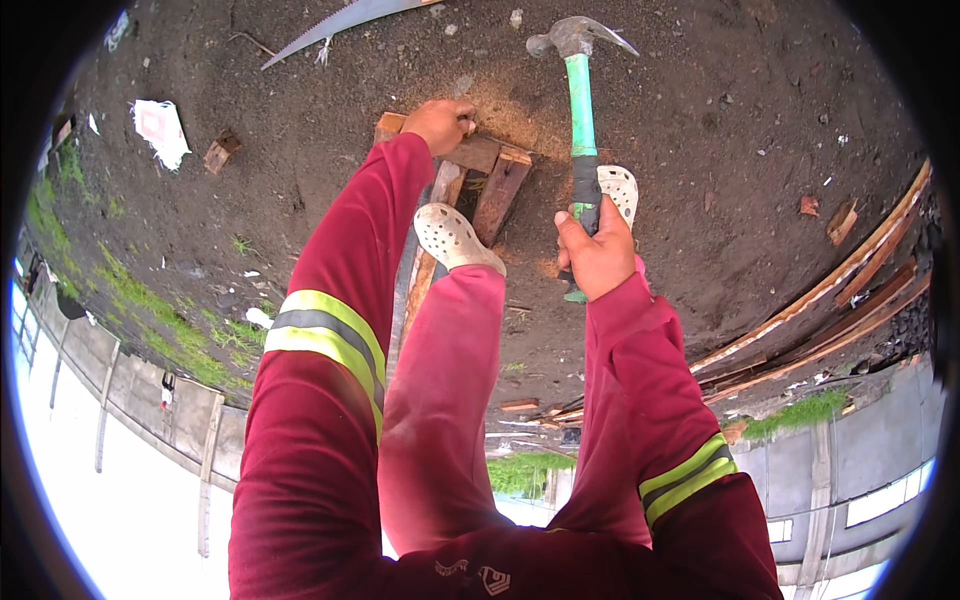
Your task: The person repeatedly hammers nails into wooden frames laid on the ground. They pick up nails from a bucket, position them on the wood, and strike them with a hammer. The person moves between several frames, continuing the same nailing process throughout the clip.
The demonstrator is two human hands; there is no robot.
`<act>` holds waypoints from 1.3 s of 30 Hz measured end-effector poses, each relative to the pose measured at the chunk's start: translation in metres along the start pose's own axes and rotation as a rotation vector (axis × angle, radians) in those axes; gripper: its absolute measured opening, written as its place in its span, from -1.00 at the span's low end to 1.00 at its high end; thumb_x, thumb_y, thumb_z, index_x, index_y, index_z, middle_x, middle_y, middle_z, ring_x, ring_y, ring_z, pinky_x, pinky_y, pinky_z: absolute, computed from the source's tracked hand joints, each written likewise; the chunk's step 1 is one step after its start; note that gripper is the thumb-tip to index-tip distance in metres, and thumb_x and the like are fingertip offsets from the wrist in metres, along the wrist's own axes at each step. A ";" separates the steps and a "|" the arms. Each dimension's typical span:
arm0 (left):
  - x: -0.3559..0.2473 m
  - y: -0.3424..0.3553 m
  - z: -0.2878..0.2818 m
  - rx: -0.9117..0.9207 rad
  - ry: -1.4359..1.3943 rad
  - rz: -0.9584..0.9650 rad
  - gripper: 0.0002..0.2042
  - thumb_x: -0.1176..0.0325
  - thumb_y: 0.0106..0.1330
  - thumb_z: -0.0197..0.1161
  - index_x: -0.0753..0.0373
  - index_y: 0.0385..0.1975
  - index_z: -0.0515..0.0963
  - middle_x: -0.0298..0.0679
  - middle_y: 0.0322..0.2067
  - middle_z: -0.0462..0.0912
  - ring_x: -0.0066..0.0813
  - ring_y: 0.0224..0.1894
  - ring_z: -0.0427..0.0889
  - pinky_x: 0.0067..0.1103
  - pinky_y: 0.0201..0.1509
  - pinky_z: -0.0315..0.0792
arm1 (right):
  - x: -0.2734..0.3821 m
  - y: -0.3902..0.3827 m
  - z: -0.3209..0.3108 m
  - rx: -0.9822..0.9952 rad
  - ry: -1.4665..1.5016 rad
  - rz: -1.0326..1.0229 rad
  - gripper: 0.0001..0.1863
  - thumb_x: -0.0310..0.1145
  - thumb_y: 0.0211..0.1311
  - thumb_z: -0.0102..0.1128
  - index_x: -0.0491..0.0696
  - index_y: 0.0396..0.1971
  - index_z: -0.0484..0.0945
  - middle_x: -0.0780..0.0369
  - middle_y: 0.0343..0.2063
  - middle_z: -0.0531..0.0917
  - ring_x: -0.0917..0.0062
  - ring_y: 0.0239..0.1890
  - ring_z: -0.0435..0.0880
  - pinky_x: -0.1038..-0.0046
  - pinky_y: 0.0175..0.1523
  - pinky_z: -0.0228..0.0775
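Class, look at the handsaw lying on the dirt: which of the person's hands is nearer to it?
Left. The left hand rests on the wooden frame, just below the handsaw. The right hand grips the hammer farther away, lower right.

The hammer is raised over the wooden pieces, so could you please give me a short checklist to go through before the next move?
1. Grip on the hammer: right hand is closed round the dark lower handle. Ok.
2. Wooden frame steadied: left hand presses on its top corner, and a white clog rests on the slats. Ok.
3. Left-hand fingers out of the striking spot: they lie right at the corner. Not ok.
4. Nail in place: hidden by the hand. Cannot tell.
5. Saw out of the way: lies apart on the dirt. Ok.
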State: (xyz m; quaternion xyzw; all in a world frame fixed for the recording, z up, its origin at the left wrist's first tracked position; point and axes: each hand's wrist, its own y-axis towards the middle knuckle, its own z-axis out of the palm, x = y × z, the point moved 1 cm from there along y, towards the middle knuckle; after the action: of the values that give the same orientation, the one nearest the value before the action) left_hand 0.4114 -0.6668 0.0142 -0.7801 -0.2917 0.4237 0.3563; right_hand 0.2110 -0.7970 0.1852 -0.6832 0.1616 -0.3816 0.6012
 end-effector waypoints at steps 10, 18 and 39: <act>0.002 0.002 0.004 0.015 0.046 -0.044 -0.79 0.19 0.25 0.10 0.09 -0.22 0.54 -0.10 -0.21 0.60 -0.08 -0.10 0.54 -0.27 -0.01 0.38 | 0.009 0.013 0.006 0.027 -0.304 -0.069 -0.75 -0.35 0.14 0.14 -0.15 -0.35 0.30 0.21 -0.71 0.47 0.50 -0.75 0.50 0.40 -0.67 0.31; 0.002 0.003 0.005 0.056 0.089 -0.042 -0.79 0.24 0.22 0.16 0.13 -0.21 0.58 -0.08 -0.26 0.62 -0.08 -0.13 0.56 -0.30 -0.04 0.38 | 0.027 0.012 0.009 0.070 -0.402 0.205 -0.78 -0.41 0.19 0.09 -0.09 -0.22 0.30 0.32 -0.68 0.41 0.65 -0.73 0.40 0.49 -0.71 0.28; -0.059 -0.215 -0.014 -0.220 -0.715 -0.427 -0.74 0.44 0.21 0.21 0.39 -0.14 0.49 -0.13 -0.24 0.63 -0.43 -0.18 0.60 -0.56 -0.08 0.46 | 0.018 -0.004 0.037 0.106 -0.130 0.319 -0.81 -0.39 0.17 0.11 -0.08 -0.34 0.29 0.29 -0.67 0.42 0.60 -0.74 0.42 0.44 -0.71 0.31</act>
State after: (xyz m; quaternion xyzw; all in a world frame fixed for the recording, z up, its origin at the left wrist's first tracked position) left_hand 0.3628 -0.5925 0.2188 -0.5397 -0.5953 0.5502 0.2271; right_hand 0.2479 -0.7824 0.1956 -0.6395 0.2082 -0.2446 0.6985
